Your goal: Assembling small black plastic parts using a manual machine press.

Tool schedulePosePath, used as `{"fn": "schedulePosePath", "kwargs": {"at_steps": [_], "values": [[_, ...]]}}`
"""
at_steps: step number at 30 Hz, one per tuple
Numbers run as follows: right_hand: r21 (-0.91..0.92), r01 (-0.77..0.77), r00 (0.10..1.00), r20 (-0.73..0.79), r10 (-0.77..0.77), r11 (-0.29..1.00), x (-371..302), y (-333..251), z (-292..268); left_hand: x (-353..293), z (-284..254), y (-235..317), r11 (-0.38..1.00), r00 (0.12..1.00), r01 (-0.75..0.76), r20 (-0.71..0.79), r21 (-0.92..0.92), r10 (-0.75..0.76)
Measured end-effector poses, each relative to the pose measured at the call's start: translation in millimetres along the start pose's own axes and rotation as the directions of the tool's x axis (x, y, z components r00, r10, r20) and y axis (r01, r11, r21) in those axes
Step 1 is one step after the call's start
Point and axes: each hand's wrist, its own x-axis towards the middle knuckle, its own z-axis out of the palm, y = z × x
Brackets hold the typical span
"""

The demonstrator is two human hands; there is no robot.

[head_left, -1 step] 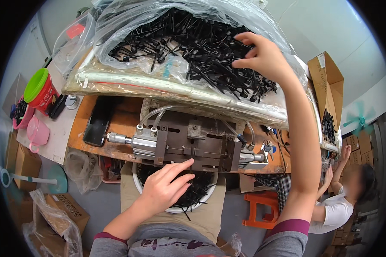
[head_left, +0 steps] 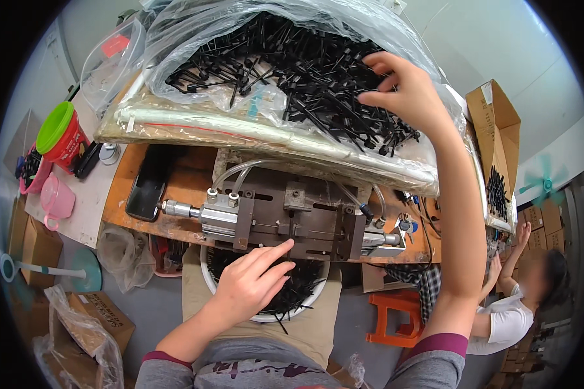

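My right hand hovers over the right part of a heap of thin black plastic parts with thicker heads. Its fingers are curved and apart, and nothing shows between them. The heap lies on clear plastic sheeting on a raised tray. My left hand is open, fingers stretched toward the front edge of a dark metal fixture with air cylinders at both ends; whether the fingertips touch it I cannot tell. Below that hand, a white bucket between my knees holds more black pieces.
A black phone lies on the wooden bench left of the fixture. Farther left stand a red and green bucket and a pink cup. An orange stool and another person are at right.
My right hand has shifted slightly right and down over the heap, its fingers still apart. My left hand has not visibly moved.
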Motion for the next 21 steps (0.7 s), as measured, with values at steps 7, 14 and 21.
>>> {"fn": "schedulePosePath", "kwargs": {"at_steps": [7, 14, 21], "values": [[-0.144, 0.013, 0.997, 0.082, -0.001, 0.989, -39, -1, 31, 3, 16, -1, 0.983, 0.997, -0.026, 0.076, 0.184, 0.012], [-0.273, -0.014, 0.999, 0.03, 0.023, 0.962, -22, -7, 66, 15, 14, -3, 0.982, 0.99, -0.008, 0.137, 0.188, -0.018], [0.012, -0.04, 0.998, -0.051, 0.041, 0.999, -20, 10, 40, 15, 10, 0, 0.976, 0.985, 0.0, 0.17, 0.216, -0.038]]}}
